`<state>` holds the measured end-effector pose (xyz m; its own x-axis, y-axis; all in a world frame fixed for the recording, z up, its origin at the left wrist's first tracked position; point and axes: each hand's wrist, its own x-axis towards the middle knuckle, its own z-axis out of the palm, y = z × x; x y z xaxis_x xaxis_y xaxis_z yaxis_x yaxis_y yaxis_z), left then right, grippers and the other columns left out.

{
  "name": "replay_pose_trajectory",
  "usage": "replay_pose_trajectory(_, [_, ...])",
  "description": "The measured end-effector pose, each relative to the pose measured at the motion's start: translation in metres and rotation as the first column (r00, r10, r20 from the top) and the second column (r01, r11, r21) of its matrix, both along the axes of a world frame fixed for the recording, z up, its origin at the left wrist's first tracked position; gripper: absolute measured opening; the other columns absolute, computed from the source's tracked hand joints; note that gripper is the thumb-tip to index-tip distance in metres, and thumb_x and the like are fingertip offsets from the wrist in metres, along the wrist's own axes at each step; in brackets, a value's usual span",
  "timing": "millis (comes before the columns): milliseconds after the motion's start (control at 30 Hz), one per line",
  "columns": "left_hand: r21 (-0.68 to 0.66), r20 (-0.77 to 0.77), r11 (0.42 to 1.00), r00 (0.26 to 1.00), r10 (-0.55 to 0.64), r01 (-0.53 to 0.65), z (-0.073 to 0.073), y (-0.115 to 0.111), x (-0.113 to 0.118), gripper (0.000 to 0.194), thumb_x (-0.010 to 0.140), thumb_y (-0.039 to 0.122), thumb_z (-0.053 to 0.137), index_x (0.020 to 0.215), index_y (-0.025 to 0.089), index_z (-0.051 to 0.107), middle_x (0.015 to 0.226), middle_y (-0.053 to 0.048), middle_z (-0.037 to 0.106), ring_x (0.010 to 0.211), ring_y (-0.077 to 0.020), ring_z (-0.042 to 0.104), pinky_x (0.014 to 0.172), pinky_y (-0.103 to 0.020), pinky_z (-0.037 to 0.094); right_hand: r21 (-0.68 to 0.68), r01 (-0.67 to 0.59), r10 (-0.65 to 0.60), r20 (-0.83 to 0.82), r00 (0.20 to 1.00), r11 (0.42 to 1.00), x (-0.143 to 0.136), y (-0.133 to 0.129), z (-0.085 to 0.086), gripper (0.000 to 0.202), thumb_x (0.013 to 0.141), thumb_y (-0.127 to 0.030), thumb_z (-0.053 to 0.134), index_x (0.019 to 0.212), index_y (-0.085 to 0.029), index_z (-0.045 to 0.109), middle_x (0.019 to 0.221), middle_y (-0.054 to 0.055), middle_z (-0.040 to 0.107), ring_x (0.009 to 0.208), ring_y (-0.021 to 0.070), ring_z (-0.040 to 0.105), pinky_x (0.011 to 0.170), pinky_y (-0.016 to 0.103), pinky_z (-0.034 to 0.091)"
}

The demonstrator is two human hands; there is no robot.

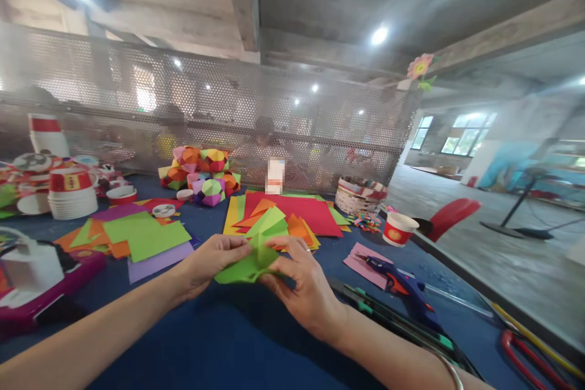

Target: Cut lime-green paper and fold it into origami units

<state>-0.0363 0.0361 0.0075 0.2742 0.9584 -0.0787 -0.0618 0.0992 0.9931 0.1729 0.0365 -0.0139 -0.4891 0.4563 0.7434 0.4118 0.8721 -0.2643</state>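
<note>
A green sheet of folding paper [247, 265], partly folded, is held up between both hands above the dark blue tablecloth [205, 341]. My left hand [212, 265] pinches its left side between thumb and fingers. On the right side, my right hand [297, 286] grips the paper with thumb below and fingers bent over it. Just behind the hands lie folded green paper pieces [269, 222] and orange pieces [299, 231], on a stack of red paper [315, 213]. My right fingers hide part of the sheet.
Finished paper balls [210, 173] stand at the back left. Loose coloured paper [146, 234], stacked paper cups [73, 195] and a magenta power strip [55, 292] are leftward. At right lie a glue gun [406, 286], a cutter [365, 298], red-handled scissors [525, 353], a cup [398, 228] and a basket [361, 196].
</note>
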Motion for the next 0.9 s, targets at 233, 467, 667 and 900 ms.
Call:
replay_pose_trajectory(233, [0.029,-0.035,0.999,0.999,-0.012,0.013,0.003,-0.010,0.008,0.051,0.062,0.058,0.087,0.084,0.013,0.078,0.070,-0.004,0.072,0.063,-0.0145,0.059,0.065,-0.025,0.046,-0.539,0.034,-0.164,-0.195,0.967,0.842,-0.004,0.002,-0.001,0.024,0.086,-0.036,0.063,0.071,-0.021,0.052,0.076,0.002,0.064,0.070,0.0154,0.060,0.066,0.028,0.047])
replay_pose_trajectory(467, [0.085,-0.065,0.994,0.996,-0.059,0.064,0.003,-0.016,0.013,0.051,0.069,0.065,0.079,0.082,0.016,0.076,0.074,-0.002,0.070,0.065,-0.0132,0.056,0.060,-0.022,0.039,-0.560,0.039,-0.185,-0.207,0.961,0.827,-0.005,-0.002,0.000,0.028,0.080,-0.034,0.063,0.064,-0.021,0.044,0.058,-0.005,0.046,0.056,0.0101,0.040,0.054,0.024,0.034])
replay_pose_trajectory(667, [0.168,-0.204,0.986,0.978,0.049,-0.014,-0.004,-0.012,0.012,0.044,0.074,0.059,0.076,0.070,0.015,0.071,0.060,0.003,0.057,0.057,-0.0101,0.042,0.055,-0.023,0.029,-0.587,0.038,-0.188,-0.198,0.962,0.809,-0.005,-0.006,-0.001,0.025,0.081,-0.035,0.063,0.067,-0.021,0.047,0.061,-0.004,0.051,0.058,0.0108,0.046,0.056,0.024,0.038])
replay_pose_trajectory(900, [0.243,-0.308,0.969,0.951,0.037,0.041,-0.003,-0.015,0.015,0.048,0.074,0.063,0.071,0.066,0.016,0.068,0.059,0.003,0.050,0.058,-0.0119,0.038,0.053,-0.024,0.027,-0.628,-0.100,-0.127,-0.306,0.944,0.771,-0.007,-0.010,0.002,0.031,0.085,-0.035,0.065,0.111,-0.019,0.059,0.084,0.001,0.066,0.073,0.0145,0.060,0.067,0.026,0.049])
